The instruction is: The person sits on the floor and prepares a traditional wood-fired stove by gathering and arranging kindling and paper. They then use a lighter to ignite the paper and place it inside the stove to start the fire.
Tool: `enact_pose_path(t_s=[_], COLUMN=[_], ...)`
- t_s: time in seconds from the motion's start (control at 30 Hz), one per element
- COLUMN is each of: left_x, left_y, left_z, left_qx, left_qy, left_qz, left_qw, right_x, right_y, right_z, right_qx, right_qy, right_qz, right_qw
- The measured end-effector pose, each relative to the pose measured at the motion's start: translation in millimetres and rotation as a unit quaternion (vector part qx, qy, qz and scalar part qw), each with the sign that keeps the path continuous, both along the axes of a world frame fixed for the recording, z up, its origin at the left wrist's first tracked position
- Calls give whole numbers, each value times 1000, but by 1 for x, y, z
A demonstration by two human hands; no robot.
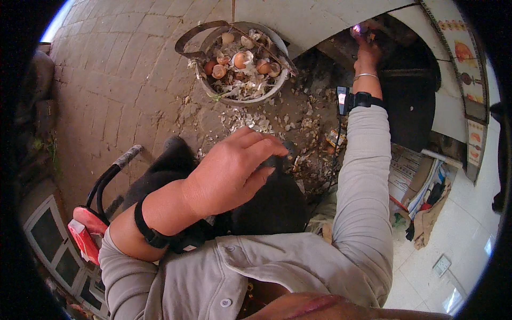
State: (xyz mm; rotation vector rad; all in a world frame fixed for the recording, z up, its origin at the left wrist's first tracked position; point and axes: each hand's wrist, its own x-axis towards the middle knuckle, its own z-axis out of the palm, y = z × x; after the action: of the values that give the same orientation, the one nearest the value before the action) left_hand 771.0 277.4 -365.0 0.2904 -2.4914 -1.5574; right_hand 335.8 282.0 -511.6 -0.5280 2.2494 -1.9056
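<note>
My right hand (366, 50) reaches into the dark opening of a tiled stove (410, 102). A small bright flame (356, 29) shows at its fingertips; what the fingers grip is too dark and small to tell. My left hand (236, 170) hovers over my lap with bent fingers, thumb apart from them, holding nothing. Beyond it a round basin (244, 101) on the ground holds onion skins, onions and what look like eggshells. A curved metal strip (186, 34) lies across its rim.
Peelings (250, 122) and debris litter the brick floor (120, 84). Cardboard (416, 180) and bags are stacked below the opening at right. At the left stands a red seat (90, 220) with black tubing. A wall socket (442, 265) sits on white tiles at lower right.
</note>
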Motion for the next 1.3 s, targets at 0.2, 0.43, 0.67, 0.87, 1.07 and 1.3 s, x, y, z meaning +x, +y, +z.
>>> enact_pose_path(t_s=[0.2, 0.43, 0.67, 0.87, 1.07, 1.3], left_x=[1, 1, -17, -17, -14, -11], left_y=[-1, -1, -6, 4, 9, 6], left_z=[0, -12, -41, -38, -43, -47], left_qx=[0, 191, 497, 554, 595, 637], left_qy=[-25, -65, 14, 40, 61, 125], left_qz=[-5, 62, 221, 187, 222, 281], left_qw=[1000, 978, 839, 810, 770, 707], right_x=[5, 99, 212, 251, 266, 268], right_y=[14, 56, 93, 96, 98, 96], right_z=[6, 36, 85, 110, 115, 120], right_qx=[-13, -106, -93, -49, -76, -121], right_qy=[-161, -324, -441, -450, -453, -467], right_qz=[-35, 77, 273, 315, 283, 236], right_qw=[986, 937, 850, 834, 842, 843])
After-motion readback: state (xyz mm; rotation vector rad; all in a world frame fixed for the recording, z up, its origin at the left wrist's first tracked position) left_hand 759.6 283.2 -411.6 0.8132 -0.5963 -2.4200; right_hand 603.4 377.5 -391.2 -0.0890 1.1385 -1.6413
